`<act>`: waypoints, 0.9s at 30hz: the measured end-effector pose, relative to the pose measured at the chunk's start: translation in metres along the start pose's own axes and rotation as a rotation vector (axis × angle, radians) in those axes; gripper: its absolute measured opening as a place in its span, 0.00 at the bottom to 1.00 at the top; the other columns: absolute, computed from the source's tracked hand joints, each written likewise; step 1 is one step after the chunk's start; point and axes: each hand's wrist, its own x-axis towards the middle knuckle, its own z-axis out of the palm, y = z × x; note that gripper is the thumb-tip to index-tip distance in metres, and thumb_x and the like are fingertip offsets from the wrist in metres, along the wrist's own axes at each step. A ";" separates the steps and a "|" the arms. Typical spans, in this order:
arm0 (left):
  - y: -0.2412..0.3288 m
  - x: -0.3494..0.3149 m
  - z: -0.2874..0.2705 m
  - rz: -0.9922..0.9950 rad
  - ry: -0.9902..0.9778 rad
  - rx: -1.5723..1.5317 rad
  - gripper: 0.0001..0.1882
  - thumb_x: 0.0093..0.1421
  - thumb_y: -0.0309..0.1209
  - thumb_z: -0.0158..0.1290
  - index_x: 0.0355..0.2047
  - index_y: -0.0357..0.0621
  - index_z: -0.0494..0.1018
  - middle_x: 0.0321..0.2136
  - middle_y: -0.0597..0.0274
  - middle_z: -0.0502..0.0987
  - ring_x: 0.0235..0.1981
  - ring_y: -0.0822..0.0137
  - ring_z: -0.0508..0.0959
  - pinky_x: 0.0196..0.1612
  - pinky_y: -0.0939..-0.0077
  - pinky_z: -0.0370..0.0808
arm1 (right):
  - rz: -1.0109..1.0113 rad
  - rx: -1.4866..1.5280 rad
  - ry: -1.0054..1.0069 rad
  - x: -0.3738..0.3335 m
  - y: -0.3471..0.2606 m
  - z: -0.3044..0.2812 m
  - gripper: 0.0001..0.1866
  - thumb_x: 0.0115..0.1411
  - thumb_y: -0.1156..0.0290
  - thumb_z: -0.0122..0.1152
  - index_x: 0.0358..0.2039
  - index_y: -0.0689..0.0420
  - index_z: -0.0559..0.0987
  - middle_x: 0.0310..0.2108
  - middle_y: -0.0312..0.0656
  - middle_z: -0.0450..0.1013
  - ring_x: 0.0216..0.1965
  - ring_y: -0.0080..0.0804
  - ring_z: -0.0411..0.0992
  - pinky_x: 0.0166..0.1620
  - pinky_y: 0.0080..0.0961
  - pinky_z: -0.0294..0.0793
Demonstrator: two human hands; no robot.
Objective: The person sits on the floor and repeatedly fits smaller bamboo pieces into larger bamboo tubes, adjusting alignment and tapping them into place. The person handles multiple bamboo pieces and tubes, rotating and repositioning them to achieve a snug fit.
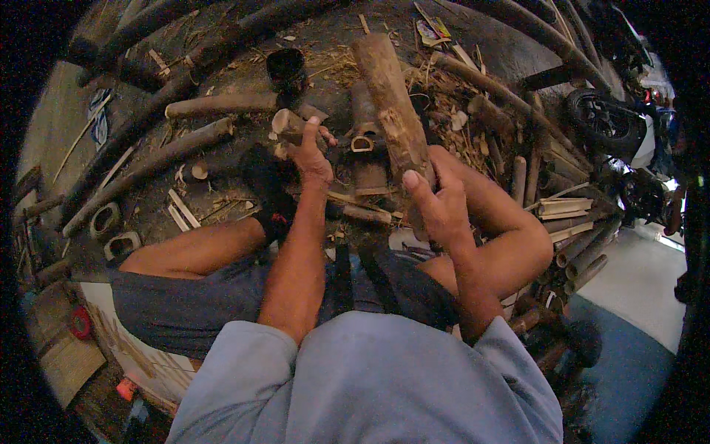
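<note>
On the left, whole bamboo poles (148, 159) and cut bamboo rings (118, 244) are lying on the floor (66, 126), which suggests that some cutting is already done. A short bamboo section (290, 124) is being gripped by the left hand (310, 155), closed round it above the littered ground. A thick wooden club (392, 111) is being held upright-tilted by the right hand (436, 203), fingers wrapped shut about its lower end. The section is looking uncut as yet, so the splitting is judged to be barely started. Further poles (584, 251) are being left stacked at the right.
</note>
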 end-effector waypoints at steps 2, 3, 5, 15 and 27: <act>0.001 -0.004 0.001 0.083 -0.020 0.009 0.20 0.55 0.33 0.65 0.44 0.44 0.71 0.28 0.65 0.75 0.24 0.67 0.73 0.24 0.68 0.75 | -0.084 -0.071 -0.006 0.006 -0.003 -0.002 0.32 0.60 0.51 0.67 0.55 0.64 0.75 0.41 0.52 0.79 0.42 0.42 0.78 0.48 0.35 0.76; 0.003 -0.005 0.001 0.143 -0.047 0.004 0.20 0.55 0.34 0.66 0.44 0.44 0.71 0.28 0.66 0.75 0.24 0.67 0.74 0.25 0.67 0.75 | -0.029 -0.091 -0.012 0.009 -0.002 -0.002 0.32 0.60 0.51 0.67 0.55 0.64 0.75 0.42 0.53 0.78 0.43 0.43 0.78 0.49 0.36 0.76; 0.005 -0.004 0.004 0.133 -0.091 0.200 0.19 0.55 0.36 0.66 0.42 0.43 0.72 0.29 0.67 0.75 0.27 0.66 0.75 0.28 0.66 0.76 | -0.030 -0.082 -0.042 0.012 0.003 -0.002 0.32 0.59 0.51 0.67 0.55 0.64 0.75 0.44 0.55 0.77 0.46 0.47 0.77 0.51 0.38 0.75; 0.007 0.025 0.011 0.537 -1.030 1.909 0.18 0.46 0.32 0.63 0.40 0.50 0.80 0.35 0.49 0.81 0.45 0.43 0.79 0.47 0.47 0.77 | 0.152 -0.056 0.106 -0.024 0.050 0.000 0.39 0.61 0.47 0.65 0.59 0.70 0.71 0.56 0.59 0.72 0.59 0.48 0.70 0.61 0.38 0.67; -0.003 0.062 -0.026 0.493 -1.160 1.808 0.31 0.47 0.39 0.69 0.53 0.54 0.74 0.38 0.51 0.81 0.44 0.44 0.79 0.44 0.50 0.78 | 0.445 0.233 0.219 -0.051 0.086 -0.017 0.34 0.62 0.56 0.66 0.62 0.63 0.69 0.53 0.48 0.74 0.53 0.41 0.71 0.59 0.36 0.70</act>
